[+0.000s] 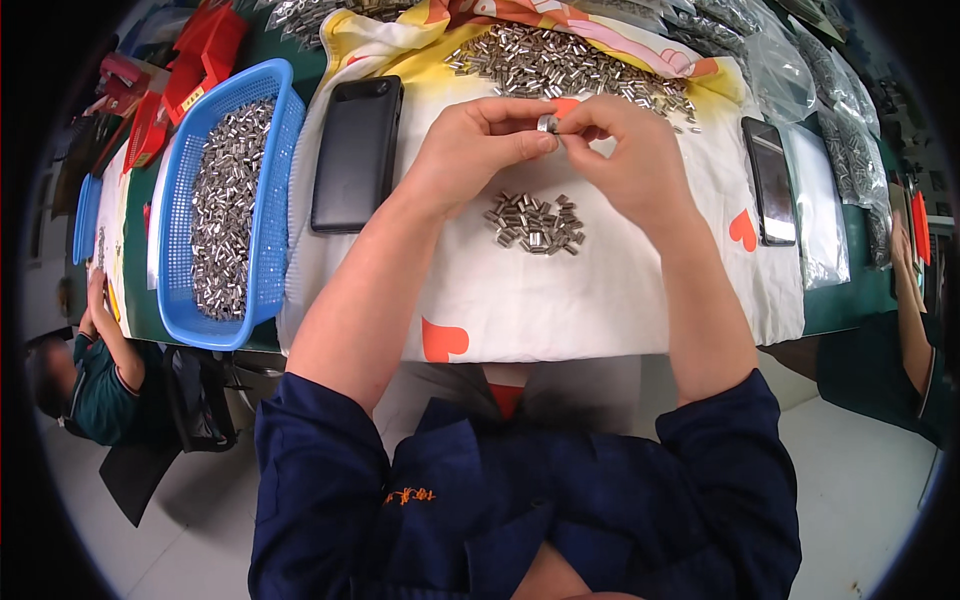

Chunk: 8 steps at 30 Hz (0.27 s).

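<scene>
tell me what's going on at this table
A person in a dark blue jacket sits at a table covered with a white cloth. Both hands meet above it: the left hand and right hand pinch one small metal piece between their fingertips. A small pile of similar pieces lies just below the hands, a larger heap lies beyond them, and a blue basket full of them sits to the left, beside a black phone.

The small sleeves (535, 224) in the near pile are bright, shiny metal, as is the one piece (547, 123) pinched between the hands. They lie on a soft, matt printed cloth (600, 300). The blue basket (268, 210) is smooth perforated plastic. The 2 phones (357, 152) (771, 182) have glossy black faces. The bags (800, 60) are clear, crinkled plastic film.
</scene>
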### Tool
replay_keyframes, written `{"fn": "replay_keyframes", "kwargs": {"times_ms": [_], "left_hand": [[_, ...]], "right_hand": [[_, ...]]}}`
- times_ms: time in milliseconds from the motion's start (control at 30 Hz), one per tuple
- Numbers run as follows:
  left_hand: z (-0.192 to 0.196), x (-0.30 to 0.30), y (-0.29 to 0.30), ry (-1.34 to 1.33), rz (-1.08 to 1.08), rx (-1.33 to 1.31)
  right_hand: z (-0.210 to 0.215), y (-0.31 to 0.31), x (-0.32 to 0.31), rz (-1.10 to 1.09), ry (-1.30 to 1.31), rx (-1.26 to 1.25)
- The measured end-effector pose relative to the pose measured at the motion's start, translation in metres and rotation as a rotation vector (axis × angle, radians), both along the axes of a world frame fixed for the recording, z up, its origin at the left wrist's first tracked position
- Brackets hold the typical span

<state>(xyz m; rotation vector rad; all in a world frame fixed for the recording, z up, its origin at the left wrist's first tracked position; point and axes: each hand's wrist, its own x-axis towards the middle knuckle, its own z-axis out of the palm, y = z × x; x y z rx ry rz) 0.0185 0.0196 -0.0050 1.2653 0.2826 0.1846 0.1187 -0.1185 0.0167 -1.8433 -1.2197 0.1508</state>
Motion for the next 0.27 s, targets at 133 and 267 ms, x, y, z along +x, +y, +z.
{"fn": "replay_keyframes", "kwargs": {"times_ms": [133, 267], "left_hand": [[0.0001, 0.0004, -0.0016, 0.019, 0.022, 0.047], [0.0046, -0.0013, -0.0014, 0.059, 0.013, 0.113]], "right_hand": [[-0.0042, 0.0028, -0.0034, -0.026, -0.205, 0.012], [-0.0039, 0.0014, -0.0032, -0.006, -0.033, 0.027]]}}
